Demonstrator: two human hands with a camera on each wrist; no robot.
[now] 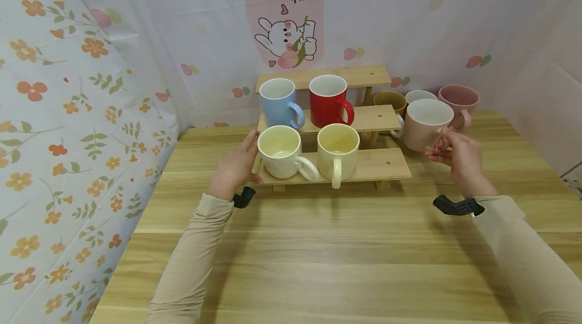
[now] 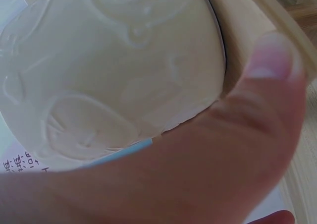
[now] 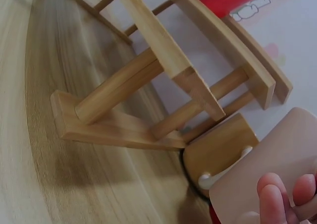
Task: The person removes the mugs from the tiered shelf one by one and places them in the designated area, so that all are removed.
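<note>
My right hand (image 1: 464,157) pinches the handle of a pale pink mug (image 1: 420,132) at the right of the wooden rack (image 1: 377,163); the mug (image 3: 262,164) also shows in the right wrist view. My left hand (image 1: 233,168) is at the left end of the rack's lowest step, fingers extended, beside a cream mug (image 1: 279,165) with raised patterns. In the left wrist view the thumb (image 2: 262,100) lies along the step beside that mug (image 2: 129,70). A yellow mug (image 1: 334,161) stands to its right on the same step.
A light blue mug (image 1: 277,109) and a red mug (image 1: 325,109) stand on the middle step. Behind the pale pink mug are an ochre mug (image 1: 386,99), a whitish mug (image 1: 420,94) and a darker pink mug (image 1: 461,101). A patterned cloth (image 1: 191,20) hangs behind the wooden table (image 1: 336,263).
</note>
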